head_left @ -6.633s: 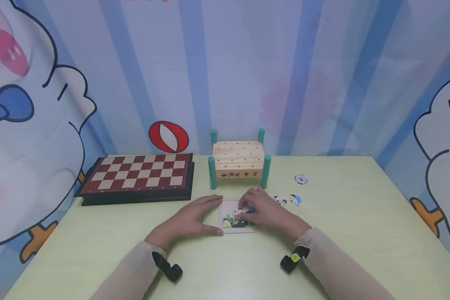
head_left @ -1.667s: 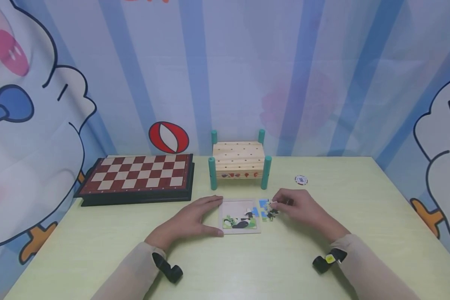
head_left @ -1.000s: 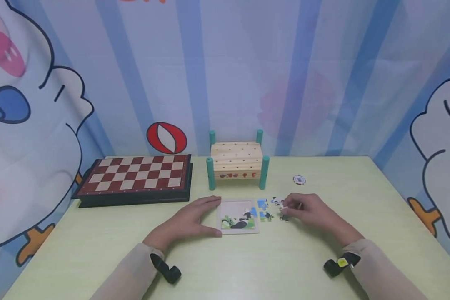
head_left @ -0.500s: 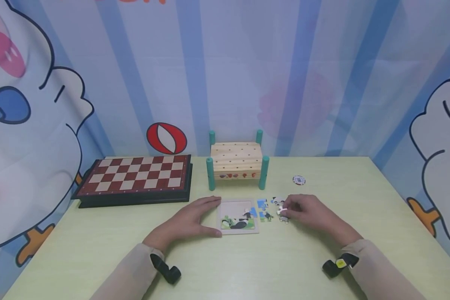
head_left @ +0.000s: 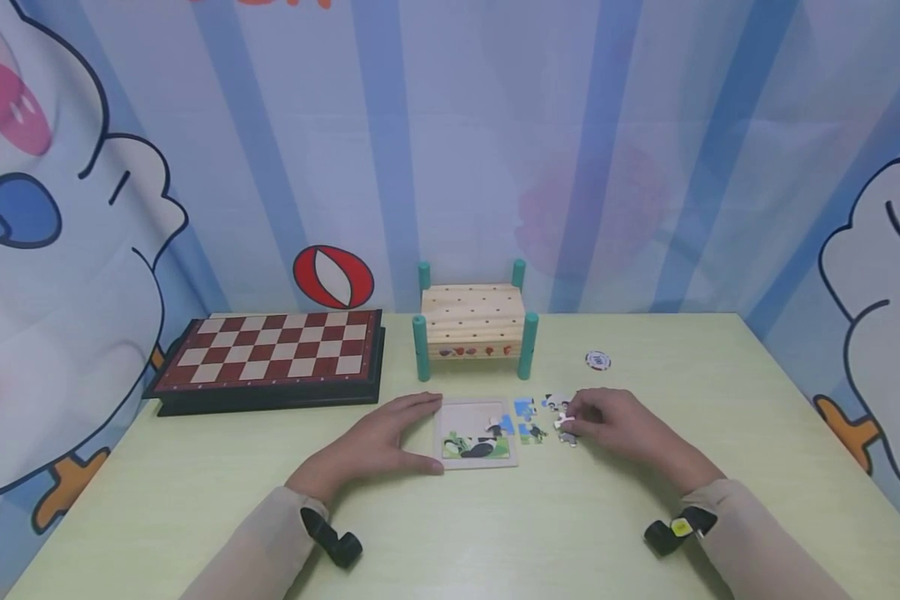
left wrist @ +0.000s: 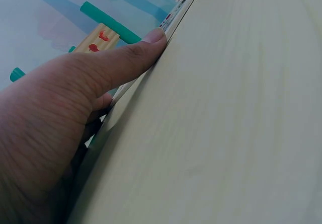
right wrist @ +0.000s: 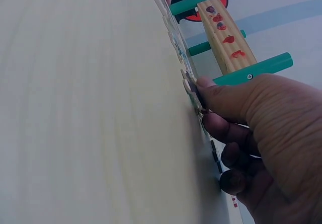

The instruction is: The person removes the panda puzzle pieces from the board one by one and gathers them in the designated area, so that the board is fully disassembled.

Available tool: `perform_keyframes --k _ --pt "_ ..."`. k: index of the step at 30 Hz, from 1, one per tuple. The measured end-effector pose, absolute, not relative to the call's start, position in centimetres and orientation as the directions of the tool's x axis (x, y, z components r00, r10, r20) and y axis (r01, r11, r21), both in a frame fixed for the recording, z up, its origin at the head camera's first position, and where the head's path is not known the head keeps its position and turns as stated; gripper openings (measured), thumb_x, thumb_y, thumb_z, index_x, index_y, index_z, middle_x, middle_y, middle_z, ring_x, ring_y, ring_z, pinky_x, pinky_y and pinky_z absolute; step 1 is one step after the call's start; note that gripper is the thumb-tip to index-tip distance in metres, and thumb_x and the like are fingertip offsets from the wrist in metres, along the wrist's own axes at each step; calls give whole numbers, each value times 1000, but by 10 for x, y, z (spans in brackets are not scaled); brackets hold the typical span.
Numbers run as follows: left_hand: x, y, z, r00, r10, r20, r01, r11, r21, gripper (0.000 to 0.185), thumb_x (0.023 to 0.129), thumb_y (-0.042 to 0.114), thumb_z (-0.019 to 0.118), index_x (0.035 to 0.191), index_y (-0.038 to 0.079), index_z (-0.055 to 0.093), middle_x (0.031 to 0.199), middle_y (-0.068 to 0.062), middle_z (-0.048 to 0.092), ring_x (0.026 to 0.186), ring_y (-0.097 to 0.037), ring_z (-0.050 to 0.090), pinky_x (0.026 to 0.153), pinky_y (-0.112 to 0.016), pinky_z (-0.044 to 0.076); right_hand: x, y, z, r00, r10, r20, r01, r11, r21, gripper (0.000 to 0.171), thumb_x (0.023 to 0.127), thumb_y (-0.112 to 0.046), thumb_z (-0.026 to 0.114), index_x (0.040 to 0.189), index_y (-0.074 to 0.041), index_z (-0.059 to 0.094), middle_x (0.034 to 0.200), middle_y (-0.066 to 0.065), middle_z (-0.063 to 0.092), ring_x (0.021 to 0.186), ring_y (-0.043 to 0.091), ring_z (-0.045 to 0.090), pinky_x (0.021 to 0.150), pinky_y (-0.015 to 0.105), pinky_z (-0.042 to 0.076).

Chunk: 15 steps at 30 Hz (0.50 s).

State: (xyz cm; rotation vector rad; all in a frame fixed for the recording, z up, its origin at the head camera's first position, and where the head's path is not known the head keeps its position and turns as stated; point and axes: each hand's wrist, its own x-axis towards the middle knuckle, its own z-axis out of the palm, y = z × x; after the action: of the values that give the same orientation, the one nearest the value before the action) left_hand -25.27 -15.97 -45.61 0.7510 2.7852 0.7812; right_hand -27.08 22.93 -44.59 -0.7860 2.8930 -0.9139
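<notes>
In the head view, a shallow white puzzle tray (head_left: 477,468) lies flat on the table, its lower part filled with panda and green leaf pieces (head_left: 476,447). A blue and white piece (head_left: 501,425) sits inside at the right. My left hand (head_left: 367,446) spans the tray's left side, index finger at the far corner and thumb at the near one. Right of the tray lie blue and green pieces (head_left: 529,433) and a panda-face piece (head_left: 555,402). My right hand (head_left: 618,427) pinches a white puzzle piece (head_left: 564,422) between thumb and index finger, low over a grey piece (head_left: 567,439).
A chessboard box (head_left: 270,354) stands at the left. Behind the tray is a small wooden stand (head_left: 476,312) with green posts. A round poker chip (head_left: 598,360) lies beyond my right hand. A printed curtain (head_left: 465,150) hangs behind the table.
My right hand has left the tray and moved right to the loose pieces, which now lie spread beside the tray. It has turned up a white piece. My left hand has stayed put.
</notes>
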Motion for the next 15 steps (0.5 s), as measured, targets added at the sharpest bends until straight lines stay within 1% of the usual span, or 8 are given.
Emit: perform_keyframes --k 8,15 --pt "-251 -159 -454 -849 528 18 459 720 520 98 75 70 74 156 26 40 160 7 34 149 -19 28 119 -47 28 -271 230 -445 -859 -486 159 -489 692 -531 9 92 -23 76 88 -23 68 80 -12 60 73 11 51 66 27 45" --pt "-251 -159 -455 -850 526 19 457 721 521 99 75 71 74 156 26 40 160 7 35 148 -19 29 119 -48 29 -271 230 -445 -855 -494 155 -493 686 -535 9 92 -24 76 89 -23 68 81 -12 60 74 11 51 67 27 46"
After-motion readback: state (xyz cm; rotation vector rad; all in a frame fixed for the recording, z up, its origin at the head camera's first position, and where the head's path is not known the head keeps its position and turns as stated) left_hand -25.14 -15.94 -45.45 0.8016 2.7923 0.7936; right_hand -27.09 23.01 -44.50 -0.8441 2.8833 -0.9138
